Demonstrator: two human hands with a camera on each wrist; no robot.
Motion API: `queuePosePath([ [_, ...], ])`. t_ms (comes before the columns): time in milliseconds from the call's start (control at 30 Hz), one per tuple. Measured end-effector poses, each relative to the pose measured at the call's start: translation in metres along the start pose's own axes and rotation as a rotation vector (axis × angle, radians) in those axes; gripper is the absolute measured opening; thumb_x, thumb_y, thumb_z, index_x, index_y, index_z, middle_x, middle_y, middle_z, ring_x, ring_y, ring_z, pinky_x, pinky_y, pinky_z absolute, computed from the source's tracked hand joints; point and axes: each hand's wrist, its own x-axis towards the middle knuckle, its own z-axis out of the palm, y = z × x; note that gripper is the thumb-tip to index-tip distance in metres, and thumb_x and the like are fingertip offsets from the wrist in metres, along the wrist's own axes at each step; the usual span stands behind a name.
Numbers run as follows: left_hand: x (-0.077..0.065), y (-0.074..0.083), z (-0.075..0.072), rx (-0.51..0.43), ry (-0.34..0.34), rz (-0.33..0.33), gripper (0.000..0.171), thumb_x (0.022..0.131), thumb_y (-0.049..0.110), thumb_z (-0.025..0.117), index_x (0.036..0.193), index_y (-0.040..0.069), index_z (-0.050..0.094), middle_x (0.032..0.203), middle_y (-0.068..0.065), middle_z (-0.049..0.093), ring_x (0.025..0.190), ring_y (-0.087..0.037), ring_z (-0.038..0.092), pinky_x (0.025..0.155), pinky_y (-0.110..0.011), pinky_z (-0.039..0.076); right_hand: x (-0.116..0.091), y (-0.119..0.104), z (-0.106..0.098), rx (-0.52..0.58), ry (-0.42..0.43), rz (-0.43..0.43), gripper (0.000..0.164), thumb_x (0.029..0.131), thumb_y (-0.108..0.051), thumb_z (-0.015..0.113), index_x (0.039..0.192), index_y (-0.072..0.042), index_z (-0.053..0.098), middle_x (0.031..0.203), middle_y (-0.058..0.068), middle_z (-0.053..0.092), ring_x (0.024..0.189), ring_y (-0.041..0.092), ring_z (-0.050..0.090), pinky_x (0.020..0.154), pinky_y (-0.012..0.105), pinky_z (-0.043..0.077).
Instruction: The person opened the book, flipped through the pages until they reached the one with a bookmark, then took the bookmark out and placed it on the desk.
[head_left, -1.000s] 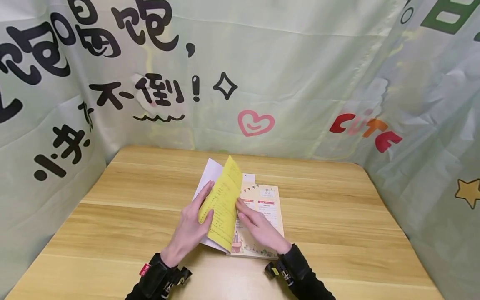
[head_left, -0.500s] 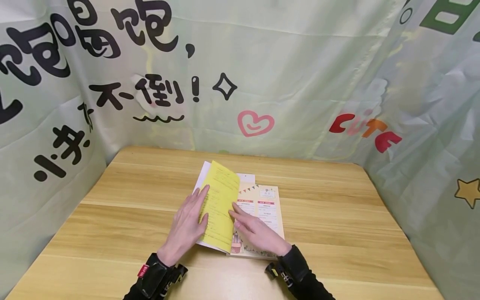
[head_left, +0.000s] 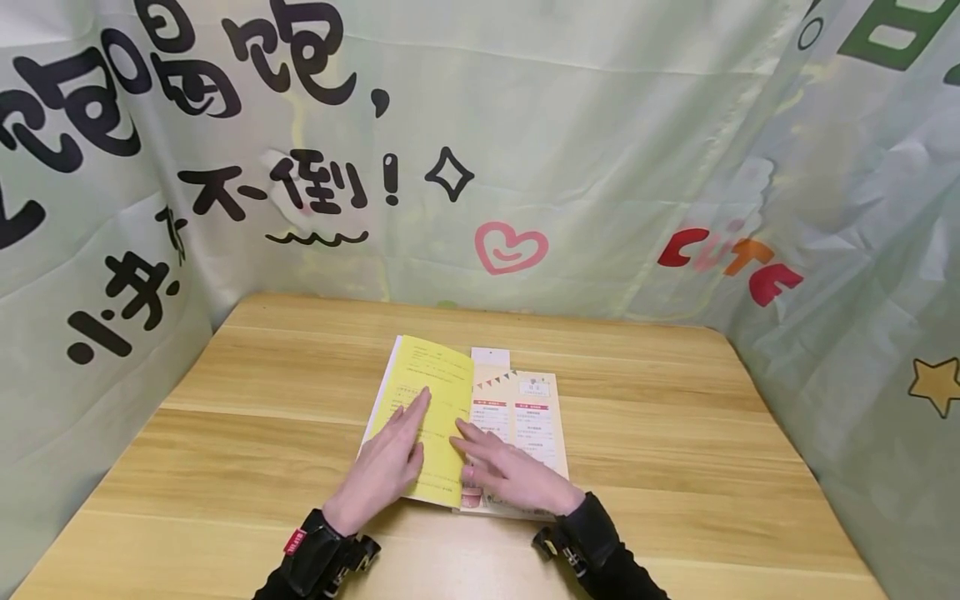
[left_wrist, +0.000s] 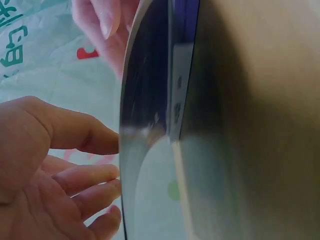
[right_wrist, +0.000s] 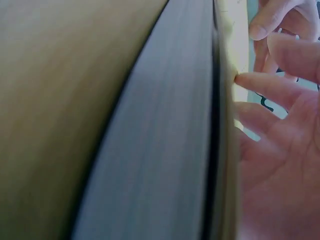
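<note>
An open book lies on the wooden table [head_left: 675,442], a yellow printed page [head_left: 438,367] on its left and a cream contents page [head_left: 536,417] on its right. My left hand [head_left: 378,471] lies flat over the yellow page, its fingers straight. Near the spine, the fingertips of my right hand [head_left: 517,475] touch the yellow page, while the palm passes over the contents page. In the left wrist view the cover [left_wrist: 145,85] bows up off the tabletop, with left fingertips at its edge. The thick page block [right_wrist: 155,130] fills the middle of the right wrist view.
A white card-like piece [head_left: 491,357] sticks out beyond the book's top edge. Behind the table hangs a printed fabric backdrop [head_left: 600,167] with lettering and a pink heart; it also encloses both sides. Each wrist wears a black camera strap.
The yellow page has swung down to the left and now lies flatter. My left hand has gone from holding the page's edge to lying on it; my right fingers have shifted slightly left.
</note>
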Motion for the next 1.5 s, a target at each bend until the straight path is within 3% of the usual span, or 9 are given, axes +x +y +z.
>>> queuePosePath([
  [233, -0.003, 0.005, 0.015, -0.128, -0.153, 0.071, 0.068, 0.089, -0.002, 0.054, 0.15, -0.003, 0.024, 0.151, -0.022, 0.032, 0.132, -0.032, 0.036, 0.109, -0.048, 0.034, -0.004, 0.002, -0.001, 0.002, -0.034, -0.067, 0.052, 0.103, -0.028, 0.042, 0.146, 0.001, 0.037, 0.157, 0.015, 0.017, 0.142, 0.025, 0.018, 0.116, 0.053, 0.017],
  [367, -0.005, 0.005, 0.023, -0.163, -0.204, 0.082, 0.065, 0.092, 0.002, 0.05, 0.15, -0.004, 0.021, 0.152, -0.023, 0.028, 0.136, -0.03, 0.03, 0.112, -0.047, 0.03, -0.009, 0.005, -0.002, 0.025, -0.046, -0.049, 0.057, 0.102, -0.031, 0.042, 0.148, 0.001, 0.032, 0.158, 0.013, 0.016, 0.141, 0.025, 0.018, 0.116, 0.054, 0.018],
  [567, -0.006, 0.004, 0.028, -0.158, -0.249, 0.073, 0.065, 0.097, 0.015, 0.051, 0.15, -0.005, 0.02, 0.153, -0.025, 0.024, 0.14, -0.03, 0.022, 0.114, -0.05, 0.026, -0.016, 0.011, -0.005, 0.029, -0.015, 0.02, 0.066, 0.098, -0.031, 0.052, 0.15, 0.001, 0.026, 0.157, 0.014, 0.018, 0.141, 0.029, 0.019, 0.114, 0.054, 0.023],
  [733, -0.007, 0.006, 0.028, -0.097, -0.291, 0.135, 0.055, 0.099, 0.017, 0.049, 0.146, -0.004, 0.033, 0.155, -0.021, 0.021, 0.141, -0.032, 0.019, 0.114, -0.055, 0.022, -0.02, 0.013, -0.008, -0.01, 0.004, 0.047, 0.066, 0.095, -0.029, 0.057, 0.147, 0.003, 0.032, 0.156, 0.018, 0.02, 0.141, 0.03, 0.019, 0.114, 0.054, 0.022],
  [867, -0.008, 0.008, 0.029, -0.052, -0.311, 0.187, 0.045, 0.099, 0.011, 0.046, 0.142, -0.002, 0.043, 0.155, -0.018, 0.024, 0.14, -0.031, 0.021, 0.114, -0.058, 0.02, -0.022, 0.014, -0.008, -0.021, 0.018, 0.081, 0.068, 0.094, -0.03, 0.059, 0.147, 0.004, 0.033, 0.156, 0.019, 0.021, 0.141, 0.03, 0.017, 0.115, 0.054, 0.02],
  [1167, -0.007, 0.013, 0.028, -0.036, -0.35, 0.25, 0.043, 0.096, 0.002, 0.046, 0.139, -0.005, 0.046, 0.15, -0.017, 0.036, 0.138, -0.028, 0.028, 0.114, -0.049, 0.027, -0.03, 0.018, -0.009, -0.036, 0.047, 0.096, 0.065, 0.094, -0.028, 0.059, 0.145, 0.004, 0.036, 0.155, 0.02, 0.023, 0.141, 0.032, 0.019, 0.113, 0.059, 0.02],
  [1333, -0.008, 0.015, 0.029, -0.038, -0.343, 0.24, 0.042, 0.096, 0.006, 0.047, 0.137, -0.005, 0.049, 0.148, -0.017, 0.04, 0.138, -0.028, 0.03, 0.115, -0.046, 0.028, -0.033, 0.019, -0.013, -0.035, 0.031, 0.085, 0.066, 0.093, -0.028, 0.06, 0.145, 0.006, 0.036, 0.154, 0.021, 0.023, 0.141, 0.032, 0.018, 0.114, 0.058, 0.019],
  [1500, -0.009, 0.018, 0.029, -0.055, -0.355, 0.193, 0.051, 0.096, 0.024, 0.054, 0.138, -0.004, 0.047, 0.149, -0.017, 0.038, 0.138, -0.028, 0.028, 0.115, -0.048, 0.027, -0.037, 0.018, -0.015, -0.055, -0.009, 0.089, 0.077, 0.088, -0.039, 0.064, 0.146, 0.004, 0.034, 0.155, 0.02, 0.022, 0.141, 0.031, 0.017, 0.115, 0.057, 0.018],
])
